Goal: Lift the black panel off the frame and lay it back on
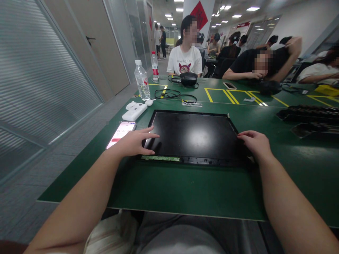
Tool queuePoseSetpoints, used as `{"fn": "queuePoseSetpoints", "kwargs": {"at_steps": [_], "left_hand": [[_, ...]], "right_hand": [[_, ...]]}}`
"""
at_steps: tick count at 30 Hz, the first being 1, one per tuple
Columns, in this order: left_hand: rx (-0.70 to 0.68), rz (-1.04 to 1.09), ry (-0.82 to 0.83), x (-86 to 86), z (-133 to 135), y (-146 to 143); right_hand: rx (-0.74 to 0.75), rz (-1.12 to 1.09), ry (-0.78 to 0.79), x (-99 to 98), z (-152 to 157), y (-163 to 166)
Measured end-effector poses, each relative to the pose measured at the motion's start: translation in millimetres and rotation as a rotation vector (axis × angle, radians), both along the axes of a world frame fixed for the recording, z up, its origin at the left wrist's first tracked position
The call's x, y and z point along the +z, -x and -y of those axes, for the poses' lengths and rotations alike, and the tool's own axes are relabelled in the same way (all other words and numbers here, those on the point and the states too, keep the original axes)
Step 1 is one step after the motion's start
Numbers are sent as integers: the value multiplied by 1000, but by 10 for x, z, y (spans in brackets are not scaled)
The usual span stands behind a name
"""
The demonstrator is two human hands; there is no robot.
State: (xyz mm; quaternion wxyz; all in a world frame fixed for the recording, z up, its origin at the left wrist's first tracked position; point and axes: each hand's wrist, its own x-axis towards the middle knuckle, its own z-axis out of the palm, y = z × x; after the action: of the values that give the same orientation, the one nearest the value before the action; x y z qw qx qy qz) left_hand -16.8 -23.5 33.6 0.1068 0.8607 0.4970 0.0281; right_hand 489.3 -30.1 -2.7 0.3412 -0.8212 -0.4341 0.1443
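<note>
A black LCD display panel [190, 137] lies flat on the green table, its glossy screen reflecting a bright patch. Along its near edge runs a green circuit board strip [160, 158]. My left hand [136, 141] rests over the panel's left edge, fingers spread and apart, with fingertips on or just above the screen. At the right edge, my right hand [255, 143] pinches the panel's border between thumb and fingers. Whether anything thin is between those fingertips is too small to tell.
Left of the panel are a lit phone [122, 134], a white device [135, 111] and a water bottle [142, 81]. Black cables [174, 94] lie behind it. Dark metal parts [312, 121] sit at the right. Across the green table [190, 197] two people sit.
</note>
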Motion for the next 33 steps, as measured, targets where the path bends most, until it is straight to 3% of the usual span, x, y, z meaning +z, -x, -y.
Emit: {"fn": "queuePoseSetpoints", "kwargs": {"at_steps": [7,13,18,33], "left_hand": [[170,197,-122,-140,-102,-17],[231,150,-172,-161,-149,-4],[305,88,-94,-162,-145,-13],[299,72,-82,-190,-159,-20]], "right_hand": [[43,-3,-74,-126,-38,-122],[45,-9,-73,-135,-44,-133],[31,-23,-61,-95,-25,-75],[42,-24,-124,-195,-78,-97]]}}
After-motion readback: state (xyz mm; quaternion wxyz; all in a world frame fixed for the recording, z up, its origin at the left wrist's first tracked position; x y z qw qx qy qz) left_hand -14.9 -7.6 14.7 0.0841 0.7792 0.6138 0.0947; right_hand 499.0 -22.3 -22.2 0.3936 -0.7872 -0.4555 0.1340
